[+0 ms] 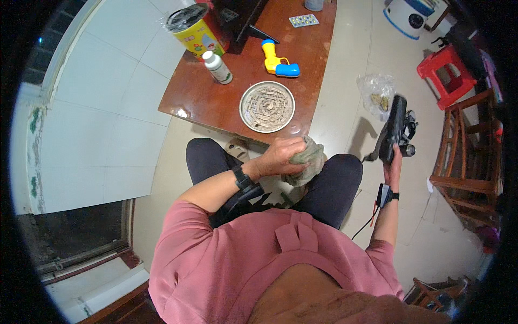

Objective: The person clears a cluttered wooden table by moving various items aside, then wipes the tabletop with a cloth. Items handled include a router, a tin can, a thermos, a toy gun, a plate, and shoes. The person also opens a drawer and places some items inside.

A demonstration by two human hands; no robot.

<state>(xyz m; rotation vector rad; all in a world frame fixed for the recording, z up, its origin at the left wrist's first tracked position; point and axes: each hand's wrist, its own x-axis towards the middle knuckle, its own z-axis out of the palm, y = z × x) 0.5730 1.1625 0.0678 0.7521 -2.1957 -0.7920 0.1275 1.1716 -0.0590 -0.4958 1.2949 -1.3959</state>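
Note:
Near the table's front edge, my left hand (285,156) grips a crumpled grey-green cloth (309,160) above the gap between my knees. Out to the right, over the floor, my right hand (393,166) holds a long black object (393,121) upright; its exact kind cannot be told. A round disc with a pale rim (267,107) and a brownish pattern of rings lies on the brown wooden table (194,97), just beyond the cloth. Behind the disc lies a yellow and blue toy gun (275,60). A white capped bottle (218,69) stands to its left.
A yellow tin (194,34) stands at the table's back left, and a blister pack (304,20) lies farther right. On the floor are a clear plastic bag (376,95) and a red plastic stool (447,75). A wooden chair (465,182) stands at the right.

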